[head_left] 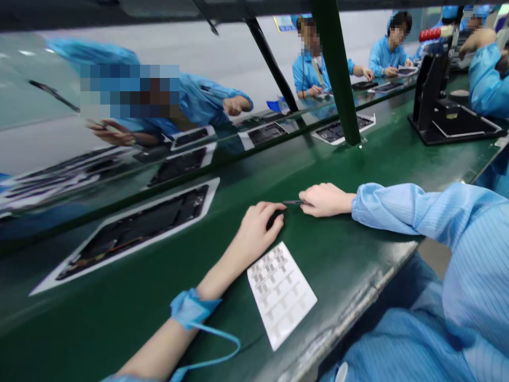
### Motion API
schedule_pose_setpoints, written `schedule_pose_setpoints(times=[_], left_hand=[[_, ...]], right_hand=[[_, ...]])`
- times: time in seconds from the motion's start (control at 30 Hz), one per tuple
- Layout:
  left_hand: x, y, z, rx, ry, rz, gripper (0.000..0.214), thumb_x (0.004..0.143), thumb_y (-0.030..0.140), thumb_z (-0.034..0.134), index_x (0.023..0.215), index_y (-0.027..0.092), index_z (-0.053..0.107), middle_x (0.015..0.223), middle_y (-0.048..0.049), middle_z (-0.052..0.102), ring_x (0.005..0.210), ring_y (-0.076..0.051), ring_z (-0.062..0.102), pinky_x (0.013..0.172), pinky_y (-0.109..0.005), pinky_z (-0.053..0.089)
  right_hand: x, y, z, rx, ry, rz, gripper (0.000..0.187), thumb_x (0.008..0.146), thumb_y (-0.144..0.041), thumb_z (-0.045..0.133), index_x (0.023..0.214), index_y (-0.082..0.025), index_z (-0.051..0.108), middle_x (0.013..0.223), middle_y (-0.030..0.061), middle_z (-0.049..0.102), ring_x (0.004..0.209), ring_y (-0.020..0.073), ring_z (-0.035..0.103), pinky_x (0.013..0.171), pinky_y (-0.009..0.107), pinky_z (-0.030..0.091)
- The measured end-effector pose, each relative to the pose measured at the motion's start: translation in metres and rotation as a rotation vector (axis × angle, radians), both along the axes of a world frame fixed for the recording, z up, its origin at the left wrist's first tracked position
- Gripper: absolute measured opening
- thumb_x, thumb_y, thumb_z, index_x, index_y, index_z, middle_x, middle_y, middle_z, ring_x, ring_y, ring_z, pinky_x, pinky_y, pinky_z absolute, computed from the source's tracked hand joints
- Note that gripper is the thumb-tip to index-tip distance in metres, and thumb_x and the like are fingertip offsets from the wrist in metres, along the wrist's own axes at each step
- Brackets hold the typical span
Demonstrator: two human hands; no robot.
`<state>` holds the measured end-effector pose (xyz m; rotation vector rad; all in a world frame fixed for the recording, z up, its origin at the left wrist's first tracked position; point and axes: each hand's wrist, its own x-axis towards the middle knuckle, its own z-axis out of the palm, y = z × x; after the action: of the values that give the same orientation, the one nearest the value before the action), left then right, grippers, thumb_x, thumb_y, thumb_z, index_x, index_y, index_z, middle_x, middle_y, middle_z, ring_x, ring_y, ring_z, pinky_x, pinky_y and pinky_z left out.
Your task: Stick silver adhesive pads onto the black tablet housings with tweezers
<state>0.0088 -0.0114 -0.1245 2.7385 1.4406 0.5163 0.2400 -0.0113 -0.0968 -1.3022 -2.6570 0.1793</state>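
Observation:
My right hand is closed around dark tweezers, which point left and lie nearly level just above or on the green table. Their tip meets or nearly meets the index fingertip of my left hand. That hand rests on the table with curved fingers, and a gap shows between thumb and index finger. Nothing can be seen in it. Below it lies a white sheet with rows of small grey T-shaped pieces. A blue wrist strap with a cord circles my left wrist.
A white-rimmed panel with dark inner parts lies at the left. Across a low divider sit more such panels and co-workers in blue. A green post slants down ahead. A black press with a red handle stands at right.

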Motion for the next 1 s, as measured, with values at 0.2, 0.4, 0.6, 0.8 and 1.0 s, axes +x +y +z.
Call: schedule_pose_setpoints(times=[0.2,0.4,0.6,0.8,1.0], left_hand=[[-0.001,-0.004,0.002,0.017,-0.009,-0.009,0.024,0.099,0.032,0.045,0.111,0.017,0.061,0.107,-0.0082,0.062,0.100,-0.024,0.061,0.092,-0.045,0.050],[-0.002,-0.010,0.003,-0.022,-0.042,-0.013,0.032,0.100,0.036,0.035,0.115,0.023,0.060,0.110,-0.0094,0.062,0.103,-0.026,0.060,0.093,-0.043,0.051],[-0.001,-0.009,0.001,-0.061,-0.088,-0.034,0.033,0.099,0.037,0.035,0.114,0.023,0.061,0.111,-0.0098,0.061,0.104,-0.028,0.058,0.092,-0.045,0.050],[0.002,-0.007,0.000,-0.058,-0.118,-0.056,0.030,0.098,0.035,0.037,0.113,0.023,0.060,0.109,-0.0091,0.062,0.103,-0.028,0.058,0.093,-0.046,0.048],[0.004,-0.012,0.002,-0.044,-0.133,-0.072,0.029,0.099,0.031,0.037,0.114,0.023,0.060,0.109,-0.0088,0.062,0.102,-0.027,0.058,0.092,-0.044,0.050]], right_hand=[[-0.009,0.034,-0.007,0.039,-0.026,0.067,0.028,0.099,-0.038,0.058,0.108,-0.013,0.066,0.105,0.0064,0.070,0.093,0.0186,0.068,0.085,0.040,0.057],[-0.010,0.063,-0.010,0.049,-0.028,-0.003,0.029,0.099,-0.038,0.059,0.114,-0.014,0.065,0.110,0.0073,0.069,0.096,0.0196,0.068,0.086,0.041,0.057],[-0.010,0.068,-0.012,0.046,-0.044,-0.066,0.030,0.098,-0.038,0.060,0.115,-0.014,0.065,0.112,0.0077,0.068,0.098,0.0201,0.068,0.087,0.042,0.057],[-0.005,0.107,-0.007,0.118,-0.029,-0.226,0.034,0.098,-0.037,0.061,0.124,-0.015,0.061,0.123,0.0095,0.065,0.107,0.0227,0.066,0.092,0.045,0.056],[-0.009,0.150,-0.004,0.179,-0.011,-0.426,0.034,0.098,-0.034,0.061,0.126,-0.017,0.061,0.128,0.0104,0.062,0.110,0.0234,0.065,0.093,0.045,0.056]])
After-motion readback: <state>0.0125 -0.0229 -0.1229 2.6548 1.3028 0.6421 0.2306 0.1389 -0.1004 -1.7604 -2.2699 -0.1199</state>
